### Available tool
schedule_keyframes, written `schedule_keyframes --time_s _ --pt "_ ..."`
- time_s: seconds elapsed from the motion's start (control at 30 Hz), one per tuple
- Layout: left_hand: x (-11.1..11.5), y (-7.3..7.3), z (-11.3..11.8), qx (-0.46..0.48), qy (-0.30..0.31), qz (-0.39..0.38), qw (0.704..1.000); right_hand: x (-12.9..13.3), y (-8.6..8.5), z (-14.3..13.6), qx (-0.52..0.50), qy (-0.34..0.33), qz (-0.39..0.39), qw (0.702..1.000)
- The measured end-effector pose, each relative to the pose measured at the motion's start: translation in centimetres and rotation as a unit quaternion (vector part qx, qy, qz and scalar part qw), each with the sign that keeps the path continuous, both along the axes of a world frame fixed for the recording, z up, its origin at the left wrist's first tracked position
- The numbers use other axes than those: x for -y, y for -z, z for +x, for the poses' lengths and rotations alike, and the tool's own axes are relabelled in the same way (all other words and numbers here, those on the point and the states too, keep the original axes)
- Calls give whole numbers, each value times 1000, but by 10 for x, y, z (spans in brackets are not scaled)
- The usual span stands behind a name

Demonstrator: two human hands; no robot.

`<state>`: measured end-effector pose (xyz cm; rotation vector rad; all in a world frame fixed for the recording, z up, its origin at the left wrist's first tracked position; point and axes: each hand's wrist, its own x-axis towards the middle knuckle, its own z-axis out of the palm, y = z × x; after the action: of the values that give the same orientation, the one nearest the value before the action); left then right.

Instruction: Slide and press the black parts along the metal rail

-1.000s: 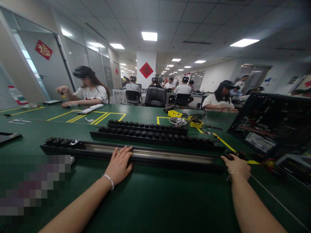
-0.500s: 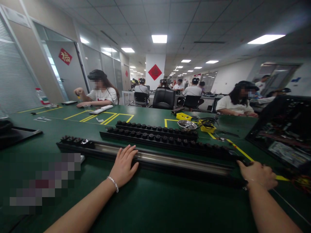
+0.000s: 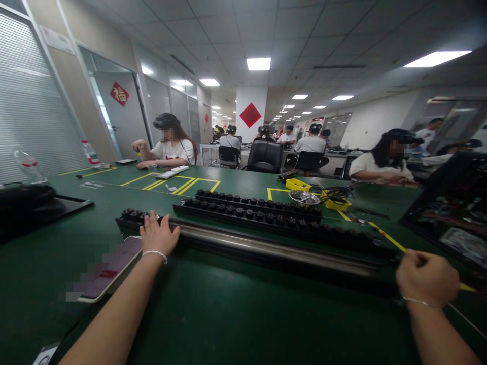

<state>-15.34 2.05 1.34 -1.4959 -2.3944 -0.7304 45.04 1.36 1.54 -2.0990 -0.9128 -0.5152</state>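
Note:
A long black rail [image 3: 266,247] with a shiny metal channel lies across the table before me. Black socket-like blocks [image 3: 131,215] sit in its left end. My left hand [image 3: 158,234] rests over the rail just right of those blocks, fingers apart, covering part of them. Beyond the right end of the rail, my right hand [image 3: 426,278] is closed like a fist; what it holds, if anything, is hidden. Behind this rail lie two more black rails, a nearer one [image 3: 274,217] and a farther one [image 3: 247,202], each lined with round black blocks.
A phone [image 3: 114,271] lies left of my forearm. At the back right are a metal bowl [image 3: 304,197], a yellow bin [image 3: 298,184] and coiled black cables [image 3: 338,193]. A black open case [image 3: 452,203] stands at right. Co-workers sit across the green table [image 3: 243,314].
My left hand has slid left along the rail, from its middle to the blocks at its left end. My right hand has curled more tightly near the right end. The view has shifted slightly.

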Motion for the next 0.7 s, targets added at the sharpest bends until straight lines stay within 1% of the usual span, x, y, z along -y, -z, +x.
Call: schedule_keyframes --time_s 0.07,0.13,0.2,0.23,0.27,0.33,0.43,0.57,0.7 --pt "0 -3 -14 -7 -13 -31 999 5 -4 -26 54 -60 -30 996" --pt "0 -4 -25 -4 -25 -57 998 9 -4 -53 116 -145 -63 981" --pt "-1 -5 -33 -9 -26 -82 996 12 0 -78 136 -241 -86 957" --pt "-2 -5 -35 -12 -27 -90 995 13 3 -89 139 -277 -95 946" --pt "-2 -4 -37 -14 -23 -98 995 14 5 -99 135 -297 -107 939" --pt "-3 -4 -36 -22 -18 -106 994 17 10 -115 132 -295 -138 936" --pt "-3 -5 -33 -32 -13 -110 993 20 14 -127 147 -278 -159 936" --pt "-2 -6 -28 -35 -10 -106 994 23 12 -131 145 -258 -160 942" --pt "-1 -3 -24 -52 -5 -84 995 24 11 -133 131 -251 -159 946"
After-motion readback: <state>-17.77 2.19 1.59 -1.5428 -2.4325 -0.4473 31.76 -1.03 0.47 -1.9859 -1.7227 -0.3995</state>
